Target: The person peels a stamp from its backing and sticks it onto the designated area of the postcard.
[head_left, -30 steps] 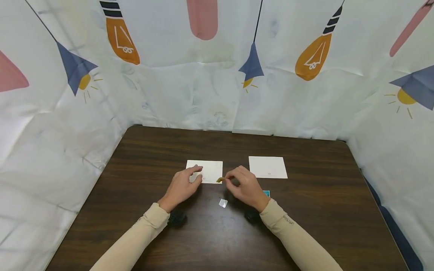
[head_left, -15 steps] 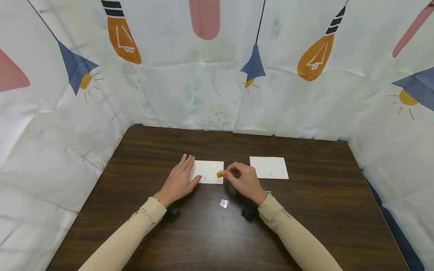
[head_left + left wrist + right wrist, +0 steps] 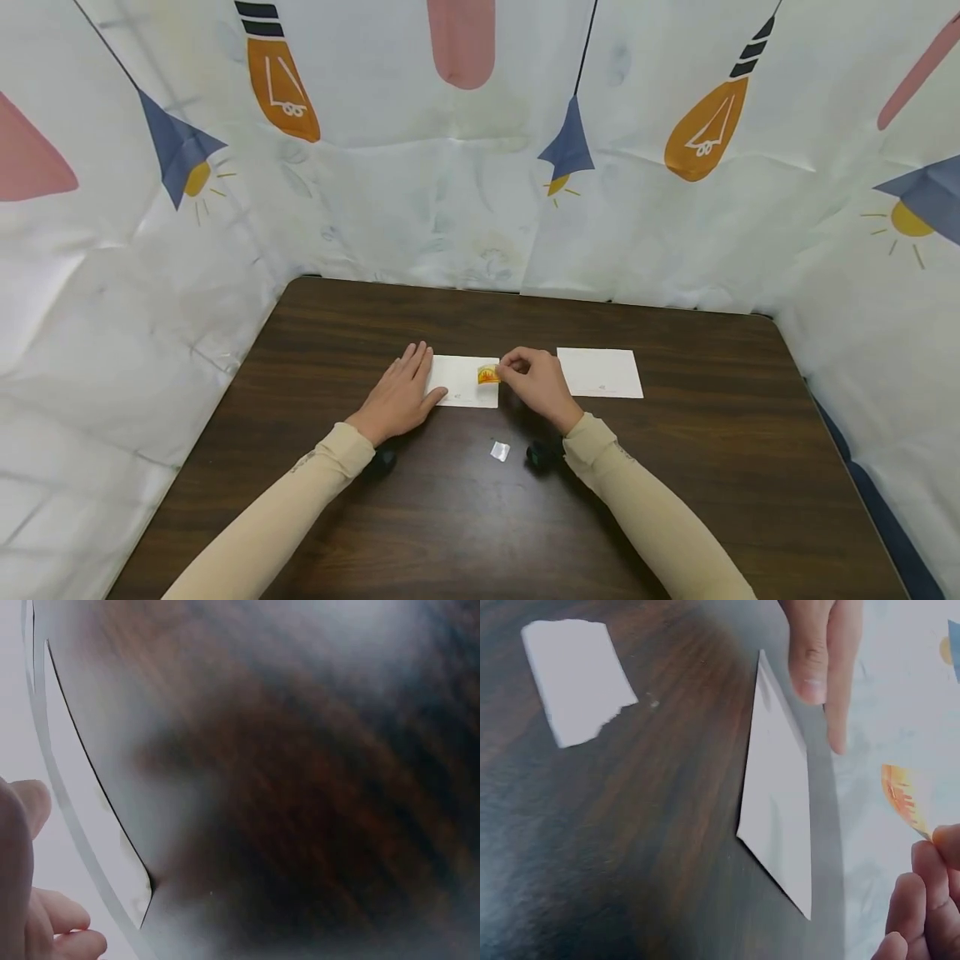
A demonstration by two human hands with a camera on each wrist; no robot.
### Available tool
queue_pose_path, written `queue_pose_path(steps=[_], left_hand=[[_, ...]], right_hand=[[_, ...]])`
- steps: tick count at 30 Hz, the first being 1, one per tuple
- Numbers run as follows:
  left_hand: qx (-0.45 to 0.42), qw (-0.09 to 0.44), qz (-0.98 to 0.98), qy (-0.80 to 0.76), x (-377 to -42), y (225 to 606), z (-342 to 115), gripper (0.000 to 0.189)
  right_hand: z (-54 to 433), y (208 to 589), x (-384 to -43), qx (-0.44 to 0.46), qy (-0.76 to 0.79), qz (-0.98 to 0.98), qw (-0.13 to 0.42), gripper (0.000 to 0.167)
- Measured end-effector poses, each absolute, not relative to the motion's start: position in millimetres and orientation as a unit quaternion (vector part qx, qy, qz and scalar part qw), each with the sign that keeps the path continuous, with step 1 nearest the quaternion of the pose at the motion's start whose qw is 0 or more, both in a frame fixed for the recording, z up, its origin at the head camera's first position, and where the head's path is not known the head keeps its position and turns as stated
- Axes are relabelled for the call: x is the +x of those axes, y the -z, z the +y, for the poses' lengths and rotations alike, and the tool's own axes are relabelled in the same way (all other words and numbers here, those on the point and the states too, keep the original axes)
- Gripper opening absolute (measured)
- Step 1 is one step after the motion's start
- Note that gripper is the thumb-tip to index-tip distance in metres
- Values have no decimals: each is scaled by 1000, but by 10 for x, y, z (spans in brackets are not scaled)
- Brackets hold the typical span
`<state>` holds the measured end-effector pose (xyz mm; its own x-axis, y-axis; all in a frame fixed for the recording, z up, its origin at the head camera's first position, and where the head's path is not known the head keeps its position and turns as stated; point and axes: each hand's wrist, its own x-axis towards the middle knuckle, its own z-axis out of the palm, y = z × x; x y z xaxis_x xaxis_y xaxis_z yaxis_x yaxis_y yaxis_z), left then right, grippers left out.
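Observation:
My right hand [image 3: 538, 385] pinches a small yellow-and-orange sticker [image 3: 487, 374] between thumb and fingertips. The sticker overlaps the upper right corner of a white card [image 3: 459, 372] in the head view. Seen from the right wrist, the sticker [image 3: 901, 796] curls up at one end, held by its edge. My left hand [image 3: 396, 397] rests with straight fingers on the card's left end, thumb along its lower edge. Only part of the left hand [image 3: 45, 900] shows in the left wrist view, with the card [image 3: 94, 802] beyond.
A second white card [image 3: 600, 373] lies to the right, past the right hand. Between the forearms sits a small white paper scrap [image 3: 499, 451], with a ragged edge in the right wrist view. A printed white curtain [image 3: 420, 225] hangs behind the dark wooden table [image 3: 465, 525].
My left hand has flattened onto the card's left end, its fingers straightening. The right hand has carried the sticker up to the card's upper right corner, turning its printed face into view.

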<state>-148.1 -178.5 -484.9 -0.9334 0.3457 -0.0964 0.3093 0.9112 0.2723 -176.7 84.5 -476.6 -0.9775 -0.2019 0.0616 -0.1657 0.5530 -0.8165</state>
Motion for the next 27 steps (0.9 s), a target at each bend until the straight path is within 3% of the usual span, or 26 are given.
queue_pose_path(steps=[18,27], left_hand=[[179,129,970,-102,-1528,4917,-1796,81],[187,121,971,-88,-1529,4910,-1799,78]], right_hand=[[722,4935,-2062,7,513,853,96,15],[700,4958,-2159,45,549,823,139,15]])
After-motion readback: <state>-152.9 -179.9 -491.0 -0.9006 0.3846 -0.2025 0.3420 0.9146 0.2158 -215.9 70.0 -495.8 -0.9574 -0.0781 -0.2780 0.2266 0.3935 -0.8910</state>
